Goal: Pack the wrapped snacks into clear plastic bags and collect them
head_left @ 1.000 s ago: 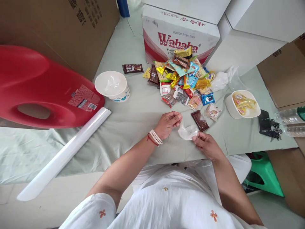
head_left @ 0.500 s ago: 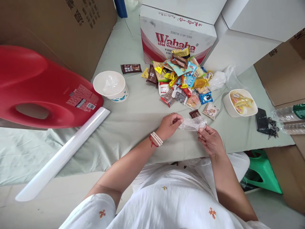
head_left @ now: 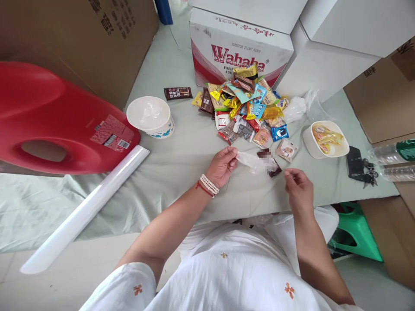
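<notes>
My left hand [head_left: 222, 165] pinches one end of a thin clear plastic bag [head_left: 251, 160], which is stretched out sideways just above the pale green cloth. My right hand [head_left: 298, 188] is pinched at the bag's other end, a hand's width to the right. Under the bag lies a brown snack packet [head_left: 275, 169]. Beyond it sits a heap of mixed wrapped snacks [head_left: 246, 106]. A white bowl [head_left: 308, 146] at the right holds yellow packets. A paper cup [head_left: 151, 119] at the left is lined with clear plastic.
A red plastic stool [head_left: 48, 116] lies on its side at the left, with a white roll [head_left: 84, 211] in front of it. A Wahaha carton [head_left: 240, 47] and brown cartons stand behind. Keys [head_left: 359, 166], water bottles [head_left: 395, 153] and a green stool [head_left: 356, 233] are at the right.
My hands have moved apart, drawing the crumpled clear bag out into a long strip. The right hand shifted to the right and the left hand slightly left.
</notes>
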Demonstrator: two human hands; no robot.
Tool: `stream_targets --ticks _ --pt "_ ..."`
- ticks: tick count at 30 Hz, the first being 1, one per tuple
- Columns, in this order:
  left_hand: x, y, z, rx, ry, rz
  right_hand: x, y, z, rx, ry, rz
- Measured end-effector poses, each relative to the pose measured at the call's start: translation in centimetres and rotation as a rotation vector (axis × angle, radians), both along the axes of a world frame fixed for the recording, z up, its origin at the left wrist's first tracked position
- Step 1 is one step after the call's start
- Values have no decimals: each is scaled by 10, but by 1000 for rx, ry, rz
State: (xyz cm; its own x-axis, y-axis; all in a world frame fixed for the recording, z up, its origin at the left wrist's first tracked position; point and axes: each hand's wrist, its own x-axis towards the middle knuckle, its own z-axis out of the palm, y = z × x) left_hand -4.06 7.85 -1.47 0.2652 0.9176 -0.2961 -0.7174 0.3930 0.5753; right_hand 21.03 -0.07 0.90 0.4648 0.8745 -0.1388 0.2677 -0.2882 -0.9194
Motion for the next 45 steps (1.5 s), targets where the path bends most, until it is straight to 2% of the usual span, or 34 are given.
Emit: stream_targets --ticks 2,6,8,10,13,16,19,24,28,31,35,38,41,45 --pt "1 -3 2 13 -4 -4 -3 5 6 182 -240 29" --pt "2 -5 6 59 22 -76 -22 25 21 377 -614 496" --pt "-2 -3 7 97 50 -100 -28 38 30 401 -601 666" --pt "-8 3 7 165 99 -97 -26 49 43 366 -460 749" --pt "-18 11 8 269 181 -49 -22 59 62 126 -183 830" --pt "-20 12 7 267 251 33 -26 62 70 -66 45 743" --pt "-13 8 2 225 336 46 -39 62 65 -83 211 568" --pt "-6 4 -6 204 434 -141 -37 66 64 -132 490 409" --pt "-14 5 4 258 395 -219 -10 84 68 -106 490 349" --pt "-15 3 11 277 341 -254 9 96 61 -75 403 338" --pt "-10 0 7 259 340 -273 28 97 41 -29 345 335" --pt "-5 0 0 272 477 -186 31 90 32 -53 347 368" --pt "0 -1 -7 294 668 -98 21 84 34 -154 370 480" --pt "2 -2 -12 373 750 -288 8 86 47 -227 427 590"
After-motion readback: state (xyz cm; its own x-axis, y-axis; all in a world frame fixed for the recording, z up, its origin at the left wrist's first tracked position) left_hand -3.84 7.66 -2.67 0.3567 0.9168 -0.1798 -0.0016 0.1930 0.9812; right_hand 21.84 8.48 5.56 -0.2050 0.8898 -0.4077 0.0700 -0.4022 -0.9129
